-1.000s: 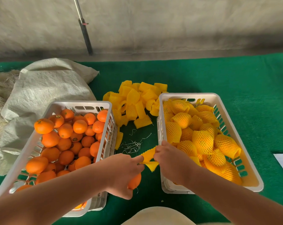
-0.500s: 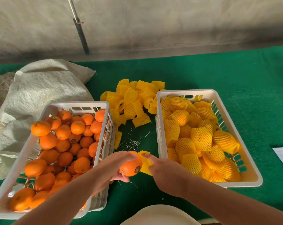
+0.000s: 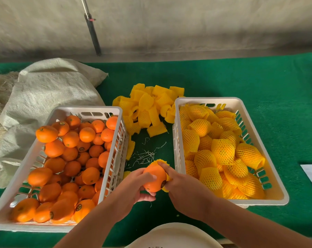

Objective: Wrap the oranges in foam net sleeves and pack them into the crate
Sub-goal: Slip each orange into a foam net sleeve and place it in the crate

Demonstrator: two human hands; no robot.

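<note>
Your left hand [image 3: 133, 187] cupped a round, glossy orange with a small dark sticker [image 3: 155, 179], fingers curled round its left side and underside. Your right hand [image 3: 183, 192] pinched a yellow foam net sleeve [image 3: 160, 161] against the fruit's far and right side, forefinger lying across the top of the orange. The sleeve covered only the far edge of the fruit; most of the peel was bare. You held both above the green felt table cover [image 3: 241, 83], between the two crates.

The white slotted plastic crate on your left [image 3: 83, 110] was heaped with bare oranges [image 3: 71, 154]. The white slotted plastic crate on your right [image 3: 210, 100] held oranges already in yellow netting [image 3: 221, 153]. A loose pile of empty yellow net sleeves [image 3: 148, 108] lay beyond the gap between them, with pale straw scraps [image 3: 144, 155] nearer you. A grey-white woven sack [image 3: 44, 92] sat behind the left crate.
</note>
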